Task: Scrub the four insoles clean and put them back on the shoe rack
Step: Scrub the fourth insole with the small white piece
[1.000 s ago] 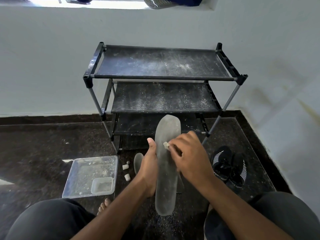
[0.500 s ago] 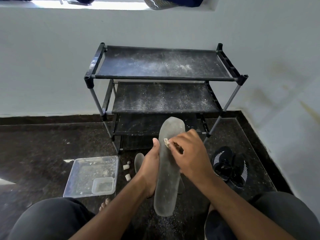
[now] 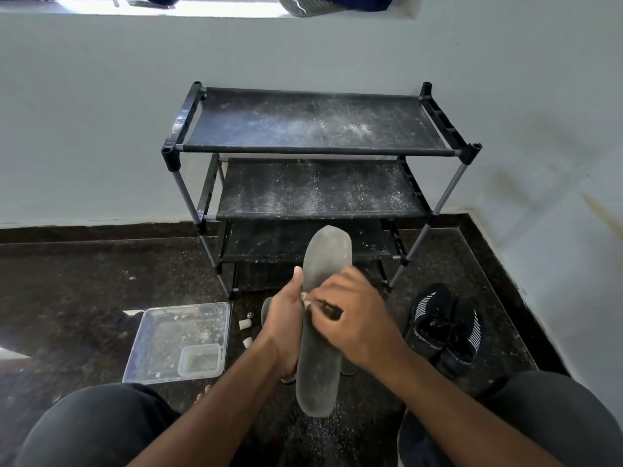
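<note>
The left hand (image 3: 285,326) is wrapped around the edge of a grey insole (image 3: 320,318), thumb up along its side, holding it lengthwise in the air above the floor (image 3: 84,281). The right hand (image 3: 354,320) lies across the middle of that insole, its fingertips pinched on a small pale scrubbing piece (image 3: 304,296) pressed against the surface right next to the left thumb.

Beyond both hands stands the shoe rack (image 3: 313,150), all its visible shelves bare of insoles and dusted with white powder. Under the hands, other insoles (image 3: 266,310) lie on the floor, only partly showing, so their number cannot be told. Left of the left hand sit a clear plastic tray (image 3: 178,338) and a couple of white bits (image 3: 244,323); right of the right hand is a pair of black shoes (image 3: 441,326).

The likely trouble: the insole is held by one side only, so a hard scrub stroke could bend it or twist it out of the left hand. The scrubbing piece is tiny and could slip from the pinch. A cleaned insole set on those powdery shelves would probably pick up dirt again.
</note>
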Demonstrator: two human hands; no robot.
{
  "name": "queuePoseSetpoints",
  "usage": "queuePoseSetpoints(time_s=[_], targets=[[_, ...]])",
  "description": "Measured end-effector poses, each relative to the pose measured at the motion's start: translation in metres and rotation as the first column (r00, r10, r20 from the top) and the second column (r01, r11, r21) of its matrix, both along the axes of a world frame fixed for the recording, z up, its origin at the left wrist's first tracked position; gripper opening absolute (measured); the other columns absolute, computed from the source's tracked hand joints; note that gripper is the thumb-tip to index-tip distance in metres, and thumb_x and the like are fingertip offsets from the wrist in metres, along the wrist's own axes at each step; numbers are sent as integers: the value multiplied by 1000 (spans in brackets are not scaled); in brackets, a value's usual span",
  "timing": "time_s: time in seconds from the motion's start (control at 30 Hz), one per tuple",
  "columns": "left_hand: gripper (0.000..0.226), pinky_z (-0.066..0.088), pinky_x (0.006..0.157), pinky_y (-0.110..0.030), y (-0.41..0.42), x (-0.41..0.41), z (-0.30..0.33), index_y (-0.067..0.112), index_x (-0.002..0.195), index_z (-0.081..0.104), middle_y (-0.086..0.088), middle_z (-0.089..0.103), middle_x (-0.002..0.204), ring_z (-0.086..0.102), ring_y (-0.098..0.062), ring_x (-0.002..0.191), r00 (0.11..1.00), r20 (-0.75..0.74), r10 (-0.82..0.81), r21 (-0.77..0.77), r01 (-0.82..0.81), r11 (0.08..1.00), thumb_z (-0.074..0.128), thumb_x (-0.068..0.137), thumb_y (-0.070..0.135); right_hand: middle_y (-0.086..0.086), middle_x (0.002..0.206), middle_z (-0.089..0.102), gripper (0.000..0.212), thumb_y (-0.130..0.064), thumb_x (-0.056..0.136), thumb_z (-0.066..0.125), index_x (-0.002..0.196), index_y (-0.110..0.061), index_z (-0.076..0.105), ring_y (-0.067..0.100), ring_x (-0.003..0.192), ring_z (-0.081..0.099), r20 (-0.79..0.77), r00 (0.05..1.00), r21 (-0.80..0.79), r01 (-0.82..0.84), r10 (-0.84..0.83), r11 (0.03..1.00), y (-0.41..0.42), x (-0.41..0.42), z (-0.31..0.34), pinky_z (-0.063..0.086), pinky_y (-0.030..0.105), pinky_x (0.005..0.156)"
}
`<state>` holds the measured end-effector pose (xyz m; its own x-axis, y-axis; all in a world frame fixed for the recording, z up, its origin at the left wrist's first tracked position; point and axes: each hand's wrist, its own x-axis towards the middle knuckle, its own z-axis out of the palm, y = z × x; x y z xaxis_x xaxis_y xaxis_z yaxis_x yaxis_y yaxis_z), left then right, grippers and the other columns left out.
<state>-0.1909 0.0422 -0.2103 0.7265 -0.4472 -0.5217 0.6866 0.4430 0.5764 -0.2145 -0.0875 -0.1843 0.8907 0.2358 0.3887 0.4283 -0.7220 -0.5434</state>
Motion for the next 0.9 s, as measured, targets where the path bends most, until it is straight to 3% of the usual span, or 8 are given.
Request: queuePoseSetpoints(time_s=[0.1, 0.23, 0.33, 0.43, 0.57, 0.73, 0.8, 0.9], targets=[[79, 43, 115, -51, 2, 0, -3, 3, 143, 60, -22, 62, 142, 60, -35, 133, 1000, -12, -27, -37, 26, 999, 32, 104, 67, -8, 80, 63, 9, -18, 85, 65, 85, -16, 74, 10, 86, 49, -17, 999, -29, 39, -40, 999, 5, -3, -3, 46, 30, 78], [64, 55, 89, -42, -8, -10, -8, 2, 126, 71, -20, 74, 110, 74, -30, 99, 999, -39, -1, -39, 0, 999, 39, 107, 54, -6, 79, 63, 7, -17, 88, 68, 83, -15, 71, 13, 87, 50, 73, 979, -25, 195, -192, 981, -3, 8, 0, 47, 34, 78], [57, 55, 89, -37, -12, -13, -8, 3, 117, 76, -17, 75, 109, 74, -26, 100, 1000, -19, 4, -26, -4, 1000, 41, 108, 47, -6, 80, 66, 4, -16, 86, 70, 84, -14, 73, 14, 89, 52, 65, 961, 37, 266, -268, 963, -9, 13, 1, 50, 34, 79], [60, 61, 79, -39, -9, -9, -1, 2, 113, 78, -19, 75, 104, 76, -30, 92, 999, -48, 8, -82, -12, 997, 41, 107, 48, -6, 75, 62, 10, -20, 86, 67, 78, -15, 70, 14, 83, 51, 20, 979, -2, 202, -202, 979, -3, 7, 0, 49, 36, 73], [60, 58, 82, -43, -4, -7, -1, 2, 118, 76, -20, 74, 104, 75, -32, 92, 998, -59, 31, -66, -35, 997, 43, 105, 51, -6, 75, 63, 11, -21, 86, 64, 81, -15, 72, 14, 83, 52, 35, 988, -58, 152, -150, 987, 5, 0, -4, 50, 36, 72], [55, 62, 73, -35, -16, -19, 0, 2, 105, 78, -17, 74, 96, 74, -27, 84, 999, -34, -9, -68, 7, 998, 41, 107, 42, -5, 82, 67, 6, -19, 89, 70, 88, -15, 75, 14, 90, 53, 80, 943, -37, 326, -322, 945, -8, 13, 0, 53, 37, 76], [56, 62, 72, -35, -16, -18, 1, 3, 101, 80, -16, 74, 94, 74, -27, 82, 999, -33, -10, -70, 8, 998, 40, 108, 42, -6, 82, 67, 6, -19, 89, 71, 90, -16, 75, 12, 90, 52, 72, 945, -3, 321, -320, 947, -8, 13, 1, 52, 33, 76], [56, 57, 88, -42, -8, -10, 1, 2, 118, 77, -19, 74, 104, 73, -30, 93, 998, -46, 32, -68, -35, 997, 44, 104, 46, -6, 80, 64, 9, -20, 90, 67, 90, -15, 75, 12, 86, 50, 34, 978, -31, 205, -204, 978, 3, 3, -2, 49, 32, 74]])
